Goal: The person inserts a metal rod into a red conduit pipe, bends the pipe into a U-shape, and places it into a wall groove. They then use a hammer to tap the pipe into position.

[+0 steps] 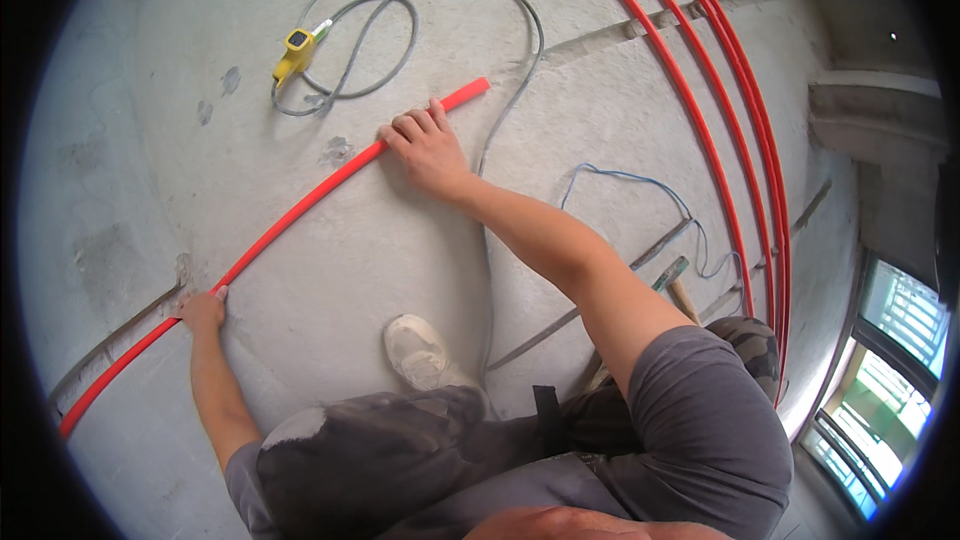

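A red plastic conduit pipe (315, 199) runs diagonally across the left half of the view, bowed slightly, over the bare concrete floor. My left hand (201, 310) grips it low on the left, near a groove where the floor meets the wall. Further up, my right hand (427, 150) has its fingers wrapped over the pipe, a short way below its cut end. That end projects beyond the right hand towards the grey cable.
A yellow extension socket (296, 52) lies ahead with its looped grey cable (416, 30). Several red conduits (701, 116) run along the right. Nearby are a hammer (673, 277), thin blue wire (630, 176) and a long dark strip (540, 334), either rod or slot. My shoe (420, 352) stands below.
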{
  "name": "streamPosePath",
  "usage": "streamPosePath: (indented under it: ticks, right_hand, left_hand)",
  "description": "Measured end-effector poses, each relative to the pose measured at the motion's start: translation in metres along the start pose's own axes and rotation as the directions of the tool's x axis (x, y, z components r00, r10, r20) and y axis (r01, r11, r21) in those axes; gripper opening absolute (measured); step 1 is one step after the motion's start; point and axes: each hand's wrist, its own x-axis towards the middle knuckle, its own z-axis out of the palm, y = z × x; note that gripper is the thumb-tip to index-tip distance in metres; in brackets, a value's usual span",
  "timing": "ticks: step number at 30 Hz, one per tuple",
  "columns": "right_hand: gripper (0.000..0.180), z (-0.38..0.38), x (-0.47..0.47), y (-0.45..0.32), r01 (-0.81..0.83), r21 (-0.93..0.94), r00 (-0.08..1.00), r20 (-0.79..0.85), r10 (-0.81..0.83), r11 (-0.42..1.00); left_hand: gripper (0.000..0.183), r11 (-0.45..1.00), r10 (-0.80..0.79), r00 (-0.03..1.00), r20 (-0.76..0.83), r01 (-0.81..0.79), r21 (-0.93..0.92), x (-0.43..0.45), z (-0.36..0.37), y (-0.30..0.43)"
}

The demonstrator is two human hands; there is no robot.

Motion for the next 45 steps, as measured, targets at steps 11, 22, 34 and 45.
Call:
streamPosePath:
  ticks: [11,22,34,45]
  right_hand:
    - [0.041,0.0,-0.001,0.0,-0.016,-0.001,1.0,0.02,0.016,1.0]
    - [0.036,-0.001,-0.003,0.005,-0.001,0.009,1.0,0.008,0.001,1.0]
    - [0.037,0.012,0.006,-0.002,0.07,0.051,0.996,0.055,-0.073,0.996]
    - [0.038,-0.032,0.052,-0.01,0.242,-0.164,0.844,0.522,-0.124,0.956]
  left_hand:
    - [0.089,1.0,0.014,0.994,0.111,-0.012,-0.02,0.018,-0.002,0.0]
    - [0.102,0.998,0.052,0.985,0.165,-0.047,-0.031,0.02,-0.016,0.002]
    - [0.109,0.994,0.085,0.983,0.161,-0.073,-0.08,0.023,0.008,-0.016]
    - [0.043,0.993,0.093,0.996,0.002,-0.093,0.075,0.026,0.045,-0.016]
